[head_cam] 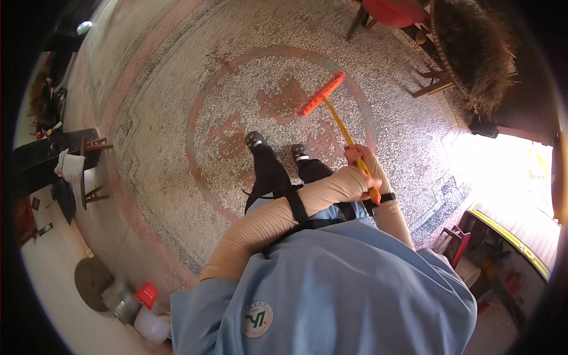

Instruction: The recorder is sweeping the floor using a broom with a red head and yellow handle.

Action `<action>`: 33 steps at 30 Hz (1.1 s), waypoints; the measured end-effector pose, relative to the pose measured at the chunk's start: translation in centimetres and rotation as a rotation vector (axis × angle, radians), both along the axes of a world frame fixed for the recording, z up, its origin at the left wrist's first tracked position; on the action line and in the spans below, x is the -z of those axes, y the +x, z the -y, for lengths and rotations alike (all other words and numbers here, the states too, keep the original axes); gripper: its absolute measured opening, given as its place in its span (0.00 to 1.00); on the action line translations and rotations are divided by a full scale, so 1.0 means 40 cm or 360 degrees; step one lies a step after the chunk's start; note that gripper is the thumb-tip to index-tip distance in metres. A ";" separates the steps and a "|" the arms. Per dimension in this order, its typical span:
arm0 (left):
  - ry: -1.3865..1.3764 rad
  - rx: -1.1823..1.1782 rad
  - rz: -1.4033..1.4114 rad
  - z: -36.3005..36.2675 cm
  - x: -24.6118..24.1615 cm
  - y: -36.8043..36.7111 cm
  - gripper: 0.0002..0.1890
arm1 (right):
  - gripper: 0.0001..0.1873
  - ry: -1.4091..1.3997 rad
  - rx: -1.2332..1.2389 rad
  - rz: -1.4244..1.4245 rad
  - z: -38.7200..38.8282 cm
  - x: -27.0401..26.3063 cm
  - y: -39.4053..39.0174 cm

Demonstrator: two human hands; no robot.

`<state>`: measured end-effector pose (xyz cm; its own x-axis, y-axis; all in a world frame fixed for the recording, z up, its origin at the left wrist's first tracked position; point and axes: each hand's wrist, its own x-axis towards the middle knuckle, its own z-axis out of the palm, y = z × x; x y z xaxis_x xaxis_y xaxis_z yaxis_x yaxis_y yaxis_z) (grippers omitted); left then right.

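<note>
A long-handled tool with a yellow handle (340, 121) slants across the right of centre. It has a T-shaped orange head (322, 94); whether that is a brush or a rake I cannot tell. My right hand (358, 153) grips the handle partway along. Nearer my body, my left hand (372, 182) is closed around the handle close to its end, with my left forearm crossing in front of me. The head appears over the pebbled terrazzo floor (173, 146), past my shoes; contact with the floor is unclear.
At upper right, a round woven tray (439, 40) holds dry brown plant stalks (475, 57), near a red stool (395, 12). A wooden bench (84, 173) stands at left. Lower left are a red bucket (146, 295) and a white container (152, 325). Bright light enters through a doorway at right.
</note>
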<state>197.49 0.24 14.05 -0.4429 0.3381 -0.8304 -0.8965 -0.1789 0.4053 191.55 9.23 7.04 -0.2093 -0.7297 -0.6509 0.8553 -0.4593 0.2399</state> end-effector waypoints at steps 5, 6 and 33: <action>-0.0623 0.1106 -0.1209 0.020 0.031 -0.030 0.13 | 0.09 0.0228 -0.0118 -0.0529 -0.056 0.037 0.007; -0.0770 0.1173 -0.1540 0.036 0.043 -0.037 0.12 | 0.12 0.0281 -0.0166 -0.0785 -0.063 0.047 0.006; -0.1642 -0.0609 -0.1227 1.071 0.097 -0.101 0.11 | 0.05 0.0480 -0.1071 -0.2937 1.124 0.199 -0.298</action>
